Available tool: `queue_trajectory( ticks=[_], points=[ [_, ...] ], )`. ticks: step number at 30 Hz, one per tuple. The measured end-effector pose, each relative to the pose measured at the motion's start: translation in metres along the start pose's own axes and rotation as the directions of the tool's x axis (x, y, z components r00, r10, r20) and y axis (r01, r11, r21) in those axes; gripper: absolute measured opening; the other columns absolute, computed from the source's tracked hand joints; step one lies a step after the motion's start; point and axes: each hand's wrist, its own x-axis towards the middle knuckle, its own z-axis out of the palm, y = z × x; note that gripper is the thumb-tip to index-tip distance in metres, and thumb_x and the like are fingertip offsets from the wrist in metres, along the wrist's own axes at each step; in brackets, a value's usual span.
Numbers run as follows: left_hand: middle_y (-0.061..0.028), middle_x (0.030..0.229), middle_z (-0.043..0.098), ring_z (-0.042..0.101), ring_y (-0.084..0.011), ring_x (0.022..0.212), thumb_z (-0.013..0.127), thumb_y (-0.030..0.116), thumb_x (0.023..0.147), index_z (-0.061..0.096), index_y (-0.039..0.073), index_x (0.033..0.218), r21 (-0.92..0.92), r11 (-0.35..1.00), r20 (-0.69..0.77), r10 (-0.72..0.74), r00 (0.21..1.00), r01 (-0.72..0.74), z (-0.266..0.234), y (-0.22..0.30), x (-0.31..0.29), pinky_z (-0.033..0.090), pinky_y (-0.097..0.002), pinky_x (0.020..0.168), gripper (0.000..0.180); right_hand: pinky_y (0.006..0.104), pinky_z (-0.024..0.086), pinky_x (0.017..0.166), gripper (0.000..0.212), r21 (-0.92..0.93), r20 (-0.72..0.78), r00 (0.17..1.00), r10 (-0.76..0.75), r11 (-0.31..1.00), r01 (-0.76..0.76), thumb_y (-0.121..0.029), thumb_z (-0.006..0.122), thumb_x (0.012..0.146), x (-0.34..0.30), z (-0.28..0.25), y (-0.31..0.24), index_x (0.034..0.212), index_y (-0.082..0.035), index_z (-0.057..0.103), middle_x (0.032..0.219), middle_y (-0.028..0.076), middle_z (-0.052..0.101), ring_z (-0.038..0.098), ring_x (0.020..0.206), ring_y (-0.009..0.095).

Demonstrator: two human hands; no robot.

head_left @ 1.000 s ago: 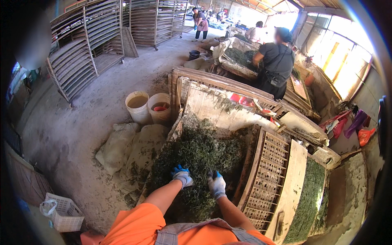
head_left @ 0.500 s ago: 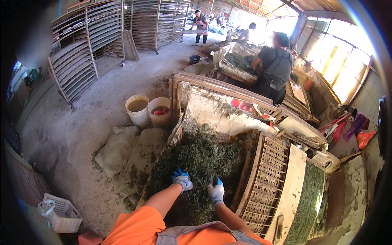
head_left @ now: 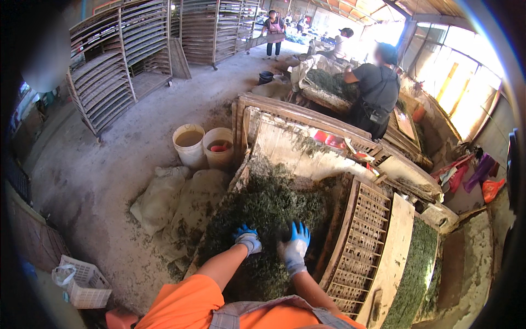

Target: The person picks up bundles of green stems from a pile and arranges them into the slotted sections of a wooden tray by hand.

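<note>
I stand over a wooden bin holding a heap of dark green, loose shredded plant matter (head_left: 274,203), whose exact kind I cannot tell. Both my hands wear pale grey gloves with blue fingers. On the heap's near left part lies my left hand (head_left: 248,240), its fingers apart and partly among the green strands. To its right, my right hand (head_left: 295,249) is spread wide with the fingers pointing away from me; nothing shows in its grip. Right of the bin's opening is a slatted wooden frame (head_left: 361,236), with a bare plank (head_left: 392,252) beside it.
Beyond the plank lies a green layer (head_left: 413,268). Two pale buckets (head_left: 189,147) and slumped sacks (head_left: 189,200) stand left of the bin. A white basket (head_left: 87,288) sits lower left. Tray racks (head_left: 118,66) line the back. A co-worker (head_left: 377,90) works at another bin.
My right hand has opened from a curled shape and its fingers now spread forward. My left hand has barely moved. The co-worker at the far bin has raised an arm.
</note>
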Motion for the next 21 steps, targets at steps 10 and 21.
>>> queue_trajectory(
  ticks=[10, 21],
  points=[
    [-0.0074, 0.157, 0.015, 0.020, -0.0322, 0.141, 0.036, 0.057, 0.092, 0.025, 0.017, 0.148, -0.506, 0.828, 0.002, -0.280, 0.960, 0.243, 0.095, 0.008, 0.128, 0.022, -0.0510, 0.112, 0.070, 0.0263, 0.047, 0.070, 0.013, 0.781, 0.256, 0.935, 0.244, 0.518, -0.349, -0.007, 0.062, 0.090, 0.107, -0.046, -0.033, 0.100, 0.002, 0.063, 0.092, 0.004, 0.066, 0.056, 0.078, 0.009],
    [-0.0160, 0.133, 0.052, 0.048, -0.0356, 0.122, 0.035, 0.054, 0.091, 0.048, 0.007, 0.134, -0.380, 0.912, -0.387, -0.310, 0.869, 0.156, 0.145, 0.001, 0.155, 0.037, -0.0534, 0.103, 0.064, 0.0459, 0.042, 0.096, 0.055, 0.112, 0.108, 0.968, 0.226, 0.965, -0.237, -0.026, 0.069, 0.079, -0.036, 0.043, 0.009, 0.123, 0.001, 0.052, 0.116, 0.024, 0.058, 0.053, 0.108, 0.042]
  ],
)
